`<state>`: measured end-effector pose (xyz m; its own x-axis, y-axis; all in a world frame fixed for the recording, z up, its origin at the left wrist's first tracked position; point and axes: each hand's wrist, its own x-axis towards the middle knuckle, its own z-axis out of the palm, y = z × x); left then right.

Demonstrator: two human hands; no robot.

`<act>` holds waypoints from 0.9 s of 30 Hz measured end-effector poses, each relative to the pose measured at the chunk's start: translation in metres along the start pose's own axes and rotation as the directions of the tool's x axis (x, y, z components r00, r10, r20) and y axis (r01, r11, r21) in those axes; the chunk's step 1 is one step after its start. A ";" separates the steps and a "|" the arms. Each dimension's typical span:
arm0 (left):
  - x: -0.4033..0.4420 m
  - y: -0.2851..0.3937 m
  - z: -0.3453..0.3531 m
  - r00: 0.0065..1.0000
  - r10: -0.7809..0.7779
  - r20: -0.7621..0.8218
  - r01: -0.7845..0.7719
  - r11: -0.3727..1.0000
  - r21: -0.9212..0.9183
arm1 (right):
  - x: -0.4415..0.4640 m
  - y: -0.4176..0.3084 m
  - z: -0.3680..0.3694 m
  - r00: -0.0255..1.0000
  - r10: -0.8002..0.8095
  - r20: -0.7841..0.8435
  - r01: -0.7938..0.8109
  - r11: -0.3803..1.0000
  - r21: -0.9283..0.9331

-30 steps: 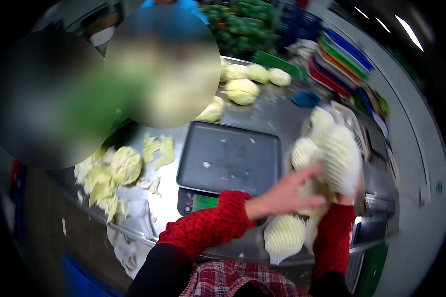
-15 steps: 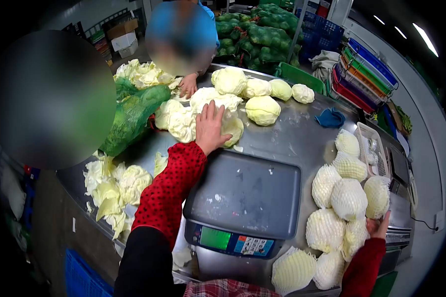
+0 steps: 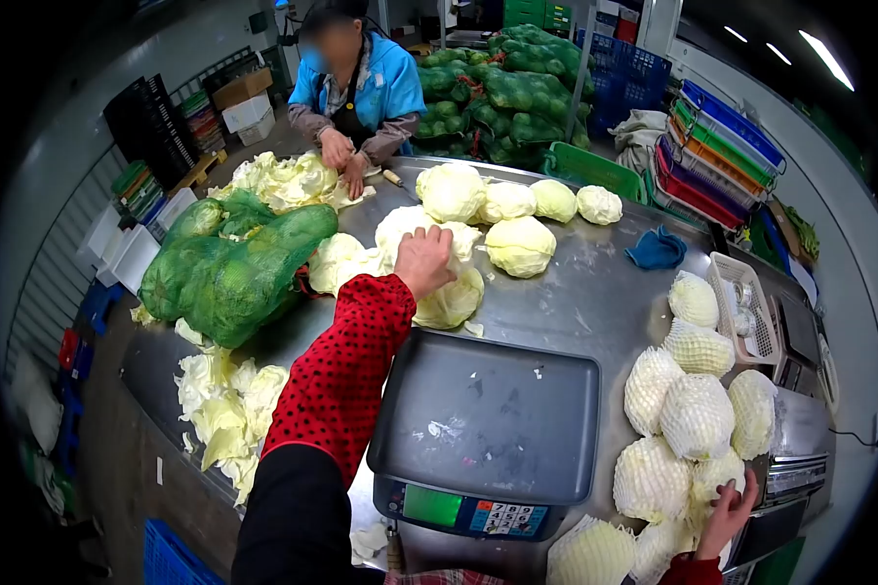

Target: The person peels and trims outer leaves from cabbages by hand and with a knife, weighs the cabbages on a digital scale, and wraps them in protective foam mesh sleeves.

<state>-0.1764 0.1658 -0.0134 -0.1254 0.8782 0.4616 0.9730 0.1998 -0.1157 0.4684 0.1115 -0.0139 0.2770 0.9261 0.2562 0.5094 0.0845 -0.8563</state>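
My left hand [image 3: 424,261], in a red dotted sleeve, reaches past the scale with its fingers curled onto a pale cabbage [image 3: 449,298]. The hand partly covers that cabbage, so the exact hold is hard to see. Loose white leaves [image 3: 339,261] lie just left of it. At the lower right, my right hand [image 3: 730,512] is open with its fingers apart, beside a pile of cabbages in white foam nets [image 3: 698,417]. Between my arms stands a digital scale [image 3: 488,414] with a lit green display; only small leaf scraps lie on its pan.
Across the table a person in blue [image 3: 390,88] handles leaves. A green mesh sack of cabbages [image 3: 249,268] lies left, above peeled leaves [image 3: 226,405]. Several bare cabbages [image 3: 520,246] line the far side. A blue cloth [image 3: 657,248] and white basket [image 3: 746,307] are right.
My left hand has gone from spread fingers to curled ones on the cabbage. My right hand has come down and toward me, away from the netted cabbage it was touching.
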 end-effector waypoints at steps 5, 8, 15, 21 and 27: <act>0.021 -0.002 -0.059 0.955 -0.050 -0.291 0.013 0.992 -0.128 | -0.033 -0.018 0.001 0.957 -0.208 0.201 0.237 0.962 -0.137; 0.006 -0.013 -0.047 0.967 -0.253 0.040 0.257 0.955 -0.151 | -0.060 -0.024 -0.002 0.941 -0.279 0.191 0.304 0.945 -0.119; -0.036 0.010 0.027 0.938 -0.343 -0.053 0.319 0.912 -0.258 | -0.101 -0.011 -0.048 0.935 -0.272 0.229 0.311 0.938 -0.152; -0.001 -0.009 0.013 0.703 -0.687 -0.183 0.578 0.702 -0.416 | -0.115 0.009 -0.062 0.978 -0.118 0.170 0.153 0.964 -0.215; 0.026 -0.047 -0.008 0.785 -0.606 -0.130 0.616 0.786 0.060 | -0.105 -0.022 -0.040 0.954 -0.125 0.272 0.212 0.924 -0.320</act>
<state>-0.2235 0.1759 0.0112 -0.6627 0.5121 0.5464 0.6755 0.7238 0.1409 0.4606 -0.0024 -0.0046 -0.0208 0.9730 0.2298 0.7895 0.1570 -0.5933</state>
